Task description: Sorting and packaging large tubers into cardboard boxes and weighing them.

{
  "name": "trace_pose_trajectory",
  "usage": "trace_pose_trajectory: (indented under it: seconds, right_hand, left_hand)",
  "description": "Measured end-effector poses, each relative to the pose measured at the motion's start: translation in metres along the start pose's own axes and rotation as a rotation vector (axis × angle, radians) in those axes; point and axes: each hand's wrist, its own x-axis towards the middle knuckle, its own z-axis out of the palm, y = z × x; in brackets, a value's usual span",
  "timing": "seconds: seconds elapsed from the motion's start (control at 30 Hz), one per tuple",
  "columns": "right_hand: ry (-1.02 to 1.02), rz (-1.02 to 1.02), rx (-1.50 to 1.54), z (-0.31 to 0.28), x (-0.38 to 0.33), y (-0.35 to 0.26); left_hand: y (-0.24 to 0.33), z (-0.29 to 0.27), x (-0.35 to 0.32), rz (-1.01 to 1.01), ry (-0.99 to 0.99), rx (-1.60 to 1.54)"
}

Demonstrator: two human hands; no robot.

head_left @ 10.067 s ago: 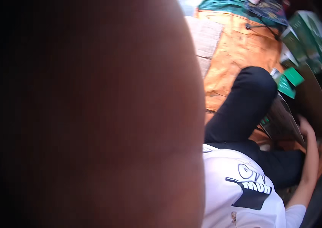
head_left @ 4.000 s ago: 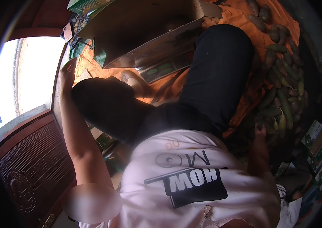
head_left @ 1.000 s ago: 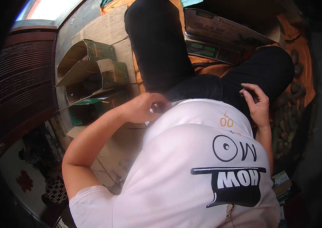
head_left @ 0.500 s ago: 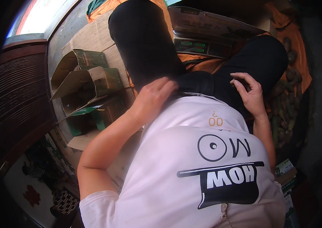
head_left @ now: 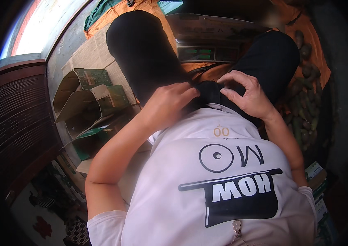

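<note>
My left hand (head_left: 170,99) is over my lap at the top of my left thigh, its fingers bent down against the black trousers (head_left: 145,53). Its thumb is hidden, and so is anything under its fingertips. Across a small gap to the right, my right hand (head_left: 246,93) hovers at the waist of the trousers. Its thumb and curved fingers stand apart, with nothing visible between them. Just below both hands lies the hem of my white printed shirt (head_left: 207,123).
Beyond my knees, a scale with a lit green display (head_left: 198,53) stands before a carton (head_left: 219,24). Open cardboard boxes (head_left: 96,94) stack up on the left. Elongated vegetables or tubers (head_left: 305,110) lie by an orange sheet (head_left: 321,61) on the right. A slatted dark shutter (head_left: 18,110) is far left.
My right hand has moved left toward my left hand, over the middle of my lap. My left hand has shifted slightly right relative to my thigh. The view has tilted a little.
</note>
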Motion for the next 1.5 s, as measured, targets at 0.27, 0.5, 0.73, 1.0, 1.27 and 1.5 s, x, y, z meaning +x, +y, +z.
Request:
trace_pose_trajectory:
  seconds: [0.27, 0.5, 0.73, 1.0, 1.27, 1.5]
  right_hand:
    - [-0.009, 0.005, -0.013, 0.005, 0.010, 0.000]
    - [0.024, 0.196, 0.053, -0.018, -0.006, 0.000]
    - [0.004, 0.186, -0.101, -0.005, -0.005, -0.005]
    - [-0.108, 0.216, -0.514, 0.014, 0.010, -0.028]
    - [-0.188, 0.418, -0.789, 0.000, -0.028, -0.048]
    - [0.015, 0.611, -0.723, -0.012, -0.091, -0.025]
  left_hand:
    - [0.017, 0.022, 0.012, -0.136, 0.084, -0.118]
    - [0.013, 0.035, 0.056, -0.214, 0.057, -0.252]
    - [0.000, 0.046, 0.073, -0.238, 0.058, -0.305]
    - [0.003, 0.040, 0.070, -0.166, 0.098, -0.190]
    - [0.020, 0.049, 0.076, -0.086, -0.039, -0.158]
    - [0.027, 0.076, 0.093, 0.107, -0.144, -0.083]
